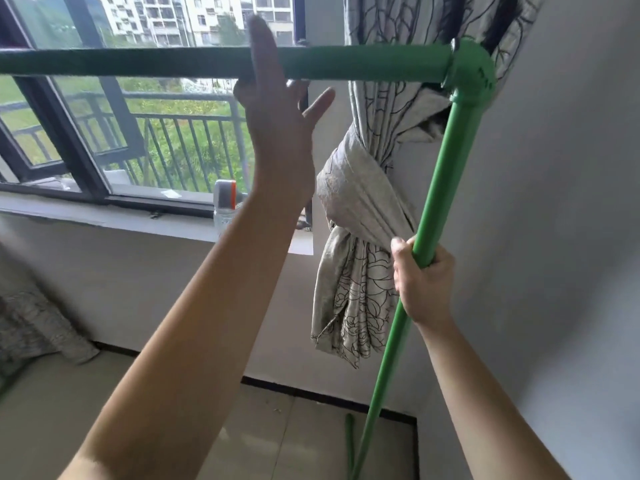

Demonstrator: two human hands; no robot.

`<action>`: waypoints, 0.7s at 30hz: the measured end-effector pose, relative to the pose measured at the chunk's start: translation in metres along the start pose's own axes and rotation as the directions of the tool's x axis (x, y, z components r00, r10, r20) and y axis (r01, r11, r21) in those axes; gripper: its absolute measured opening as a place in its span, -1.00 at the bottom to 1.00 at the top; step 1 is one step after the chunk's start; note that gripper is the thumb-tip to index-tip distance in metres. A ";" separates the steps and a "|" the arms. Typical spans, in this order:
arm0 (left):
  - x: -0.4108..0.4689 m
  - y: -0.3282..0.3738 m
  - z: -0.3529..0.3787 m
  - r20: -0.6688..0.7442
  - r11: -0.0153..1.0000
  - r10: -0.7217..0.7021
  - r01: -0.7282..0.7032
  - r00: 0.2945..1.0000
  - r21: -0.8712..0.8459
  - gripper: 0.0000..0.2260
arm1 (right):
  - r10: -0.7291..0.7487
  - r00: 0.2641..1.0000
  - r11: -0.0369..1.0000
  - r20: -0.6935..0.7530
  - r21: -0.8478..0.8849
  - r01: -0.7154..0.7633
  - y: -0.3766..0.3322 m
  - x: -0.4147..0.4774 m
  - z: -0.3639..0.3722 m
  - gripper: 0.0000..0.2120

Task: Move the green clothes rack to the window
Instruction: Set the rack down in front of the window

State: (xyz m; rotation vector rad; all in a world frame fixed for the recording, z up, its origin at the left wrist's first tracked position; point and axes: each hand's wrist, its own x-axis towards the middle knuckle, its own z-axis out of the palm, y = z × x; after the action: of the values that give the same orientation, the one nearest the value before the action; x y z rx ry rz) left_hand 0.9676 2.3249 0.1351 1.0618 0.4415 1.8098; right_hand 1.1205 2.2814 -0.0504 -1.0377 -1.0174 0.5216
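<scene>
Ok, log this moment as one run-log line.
green clothes rack: at window, beside tied curtain | left hand: open, flat against top bar | right hand: gripping side pole | bottle: on sill

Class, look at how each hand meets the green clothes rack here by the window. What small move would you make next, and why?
Probably close the left hand around the green horizontal top bar: its fingers are spread open against the bar, while only the right hand has a closed grip, on the slanted green side pole. The rack stands right by the window frame and knotted patterned curtain, so steady it.
</scene>
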 end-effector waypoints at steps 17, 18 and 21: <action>0.026 0.029 -0.024 0.152 0.978 -0.048 0.077 0.987 -0.195 -0.88 | 0.322 0.939 0.945 -0.119 -0.024 -0.327 0.078 -0.045 0.026 -0.66; 0.031 0.030 -0.030 0.151 0.980 -0.047 0.075 0.987 -0.184 -0.87 | 0.320 0.942 0.946 -0.097 -0.018 -0.323 0.078 -0.044 0.031 -0.65; 0.035 0.027 -0.044 0.171 0.990 -0.092 0.109 0.981 -0.090 -0.78 | 0.335 0.942 0.940 -0.032 -0.052 -0.336 0.084 -0.042 0.035 -0.60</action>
State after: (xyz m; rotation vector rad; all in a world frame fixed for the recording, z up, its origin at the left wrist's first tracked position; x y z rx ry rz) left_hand 0.9110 2.3487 0.1451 1.0923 0.2959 1.6222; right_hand 1.0784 2.3025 -0.1382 -1.2755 -0.8413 0.7601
